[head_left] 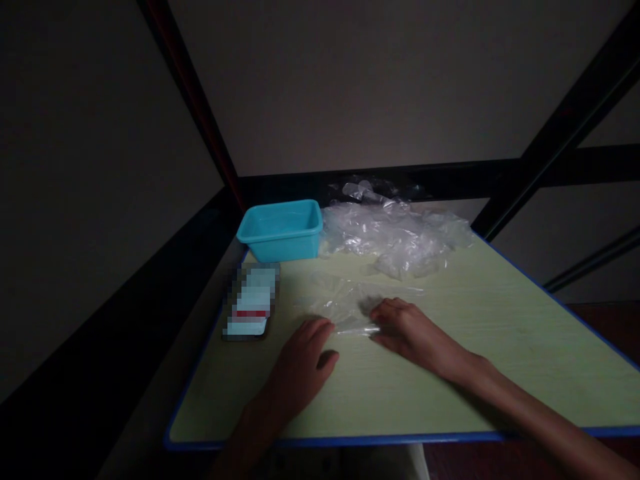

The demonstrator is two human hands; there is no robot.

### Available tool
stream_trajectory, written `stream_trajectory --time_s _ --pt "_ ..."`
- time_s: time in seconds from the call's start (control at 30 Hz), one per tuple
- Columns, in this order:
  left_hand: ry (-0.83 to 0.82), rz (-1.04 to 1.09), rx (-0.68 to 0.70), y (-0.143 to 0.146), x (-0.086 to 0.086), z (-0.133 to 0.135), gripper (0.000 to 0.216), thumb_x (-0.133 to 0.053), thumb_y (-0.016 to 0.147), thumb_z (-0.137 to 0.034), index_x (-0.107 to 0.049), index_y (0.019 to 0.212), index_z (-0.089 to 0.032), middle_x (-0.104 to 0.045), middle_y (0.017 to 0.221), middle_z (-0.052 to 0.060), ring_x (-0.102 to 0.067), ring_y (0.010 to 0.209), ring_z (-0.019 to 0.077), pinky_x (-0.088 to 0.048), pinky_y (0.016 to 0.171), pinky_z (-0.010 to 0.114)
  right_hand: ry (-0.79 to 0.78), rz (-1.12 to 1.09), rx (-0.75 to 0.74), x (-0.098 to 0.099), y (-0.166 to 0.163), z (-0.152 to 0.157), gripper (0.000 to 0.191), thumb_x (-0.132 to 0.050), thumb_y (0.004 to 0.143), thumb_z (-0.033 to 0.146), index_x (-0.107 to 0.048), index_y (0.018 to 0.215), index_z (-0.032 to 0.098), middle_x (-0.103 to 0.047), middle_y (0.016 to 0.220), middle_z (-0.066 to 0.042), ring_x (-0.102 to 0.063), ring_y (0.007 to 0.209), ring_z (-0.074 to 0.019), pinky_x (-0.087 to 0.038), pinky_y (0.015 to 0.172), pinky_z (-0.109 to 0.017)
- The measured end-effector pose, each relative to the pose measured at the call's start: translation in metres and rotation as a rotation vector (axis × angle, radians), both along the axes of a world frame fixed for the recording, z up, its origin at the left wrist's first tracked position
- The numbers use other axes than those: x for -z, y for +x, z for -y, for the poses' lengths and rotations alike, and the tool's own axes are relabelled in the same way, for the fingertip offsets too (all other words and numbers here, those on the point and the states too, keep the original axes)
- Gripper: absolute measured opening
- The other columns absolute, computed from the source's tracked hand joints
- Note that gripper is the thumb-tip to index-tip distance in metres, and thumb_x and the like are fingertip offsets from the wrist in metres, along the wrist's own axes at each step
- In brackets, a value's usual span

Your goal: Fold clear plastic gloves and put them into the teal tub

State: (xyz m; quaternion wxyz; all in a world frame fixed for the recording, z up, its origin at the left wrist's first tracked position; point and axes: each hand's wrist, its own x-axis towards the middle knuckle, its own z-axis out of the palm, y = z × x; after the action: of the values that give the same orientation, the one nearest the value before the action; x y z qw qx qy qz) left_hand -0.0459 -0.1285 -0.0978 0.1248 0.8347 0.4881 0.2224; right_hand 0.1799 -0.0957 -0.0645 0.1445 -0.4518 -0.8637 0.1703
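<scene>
A clear plastic bag (350, 307) lies flat on the table in front of me. At its near left edge rests my left hand (305, 360), fingertips on the plastic and thumb held apart. My right hand (405, 330) is at the bag's right side, its fingers slightly bent over the film and its thumb apart from them. Neither hand is closed around anything. Behind the bag, a loose heap of crumpled clear plastic bags (395, 233) spreads over the back of the table.
A turquoise plastic basin (285, 250) stands at the back left, next to the heap. In front of it lies a phone-like flat object (255, 300), blurred by pixels. The pale table (380, 407) has a blue edge, with a wall behind it.
</scene>
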Motion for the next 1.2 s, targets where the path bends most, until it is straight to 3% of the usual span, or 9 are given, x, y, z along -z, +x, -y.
stream_trajectory --time_s 0.13,0.23,0.47,0.7,0.93,1.2 --pt "0.020 0.033 0.013 0.001 -0.001 -0.002 0.031 -0.055 0.076 -0.010 -0.057 0.106 -0.017 -0.062 0.110 0.009 -0.057 0.104 0.0231 -0.049 0.090 0.042 -0.117 -0.087 -0.054 0.006 -0.006 -0.013 0.002 -0.060 0.074 0.017 -0.059 0.076 0.016 -0.060 0.077 -0.004 -0.057 0.072 -0.0170 -0.044 0.063 -0.028" --pt "0.030 0.023 0.028 0.001 -0.003 -0.002 0.027 -0.055 0.076 -0.010 -0.058 0.101 -0.018 -0.062 0.106 0.008 -0.057 0.100 0.0227 -0.049 0.088 0.041 -0.213 -0.154 -0.088 0.006 -0.008 -0.015 0.006 -0.058 0.075 0.015 -0.058 0.070 0.016 -0.058 0.071 -0.002 -0.054 0.064 -0.0132 -0.041 0.058 -0.025" --pt "0.056 -0.020 0.087 -0.002 -0.007 0.002 0.023 -0.059 0.075 -0.011 -0.061 0.097 -0.018 -0.062 0.110 0.009 -0.056 0.103 0.0243 -0.049 0.088 0.042 -0.277 -0.186 -0.147 0.005 -0.014 -0.010 0.009 -0.057 0.074 0.011 -0.056 0.066 0.016 -0.054 0.063 0.002 -0.049 0.057 -0.0103 -0.035 0.053 -0.022" --pt "0.096 -0.020 0.126 -0.007 -0.004 0.007 0.020 -0.057 0.078 -0.012 -0.064 0.095 -0.019 -0.059 0.115 0.009 -0.054 0.107 0.0247 -0.049 0.089 0.042 -0.356 -0.225 -0.100 0.013 -0.012 -0.008 0.008 -0.057 0.070 0.010 -0.055 0.075 0.017 -0.050 0.061 0.004 -0.044 0.054 -0.0091 -0.031 0.050 -0.022" --pt "0.123 -0.012 0.141 -0.008 -0.004 0.007 0.018 -0.052 0.081 -0.012 -0.063 0.094 -0.018 -0.061 0.109 0.009 -0.057 0.100 0.0226 -0.050 0.085 0.041 -0.265 -0.202 -0.085 0.012 -0.001 0.003 0.012 -0.058 0.072 0.012 -0.053 0.082 0.018 -0.054 0.070 0.002 -0.048 0.060 -0.0109 -0.036 0.054 -0.024" --pt "0.155 0.016 0.108 -0.010 -0.004 0.007 0.014 -0.049 0.083 -0.011 -0.061 0.086 -0.018 -0.064 0.096 0.006 -0.060 0.090 0.0199 -0.051 0.080 0.037 -0.078 -0.061 -0.087 0.007 0.008 0.036 0.018 -0.053 0.086 0.021 -0.059 0.103 0.019 -0.058 0.102 -0.009 -0.056 0.098 -0.0230 -0.048 0.083 -0.038"
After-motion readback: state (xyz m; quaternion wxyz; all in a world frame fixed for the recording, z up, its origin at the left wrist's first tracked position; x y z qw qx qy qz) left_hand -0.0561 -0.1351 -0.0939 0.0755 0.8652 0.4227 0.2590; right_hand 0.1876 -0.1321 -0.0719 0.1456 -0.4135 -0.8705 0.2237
